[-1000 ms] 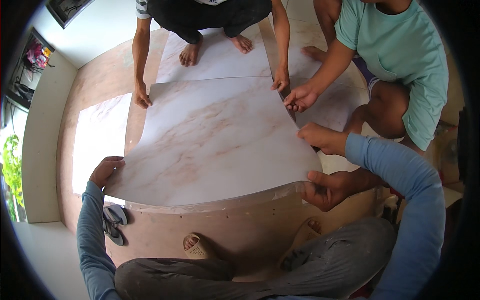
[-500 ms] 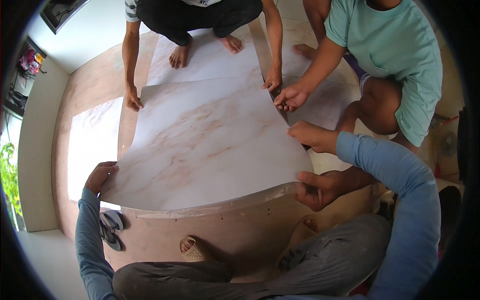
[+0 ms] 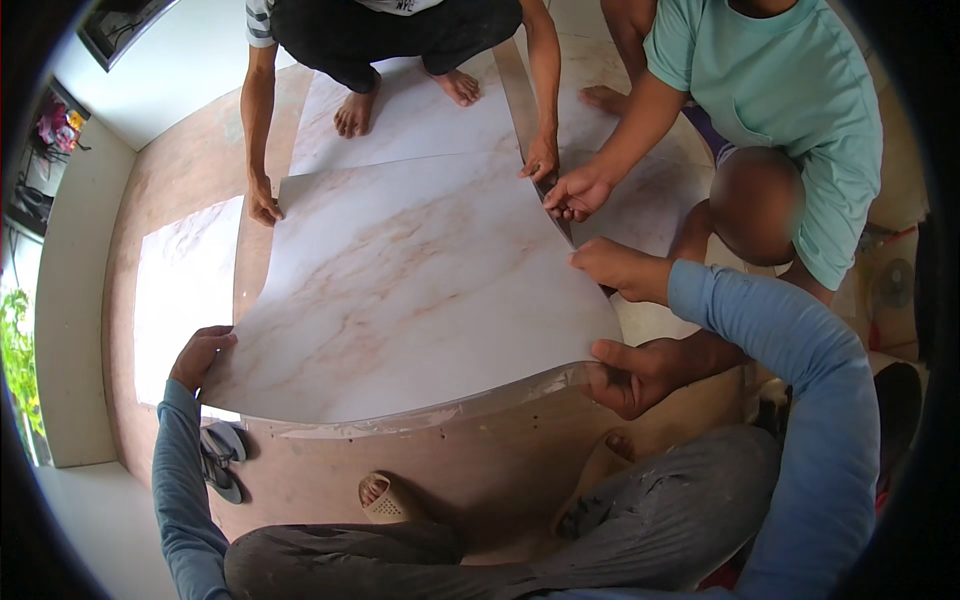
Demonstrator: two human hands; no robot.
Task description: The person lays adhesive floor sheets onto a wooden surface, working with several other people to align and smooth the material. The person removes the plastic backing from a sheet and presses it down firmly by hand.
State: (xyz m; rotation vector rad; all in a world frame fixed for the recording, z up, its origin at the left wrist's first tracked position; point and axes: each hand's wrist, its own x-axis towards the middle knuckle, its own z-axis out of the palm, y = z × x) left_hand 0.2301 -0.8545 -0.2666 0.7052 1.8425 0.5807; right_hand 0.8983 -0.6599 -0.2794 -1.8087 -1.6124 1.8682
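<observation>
A brown floor (image 3: 320,475) stretches across the room, meeting a pale low wall (image 3: 75,300) on the left, with green leaves (image 3: 18,340) bright beyond it. One marble-patterned panel (image 3: 185,290) lies flat on the left, and another (image 3: 430,125) sits under a crouching co-worker's bare feet (image 3: 357,112).

And here's the big one, the marble-patterned sheet (image 3: 410,290), in the middle between three people! Its near edge runs in a curve, a glossy clear strip (image 3: 450,412) along it; brown floor shows between that edge and the wearer's tan sandals (image 3: 392,502). Dark sandals (image 3: 222,462) lie just off the near left corner. The right side is crowded: a co-worker in a mint shirt (image 3: 760,90) squats close by.

Now the fingers! The wearer's left hand (image 3: 203,357) grips the left edge near that corner, fingertips partly hidden. The right hand (image 3: 622,270) pinches the right edge, knuckles up. Just nearer, another person's hand (image 3: 637,376) clasps the near right corner, thumb uppermost.
</observation>
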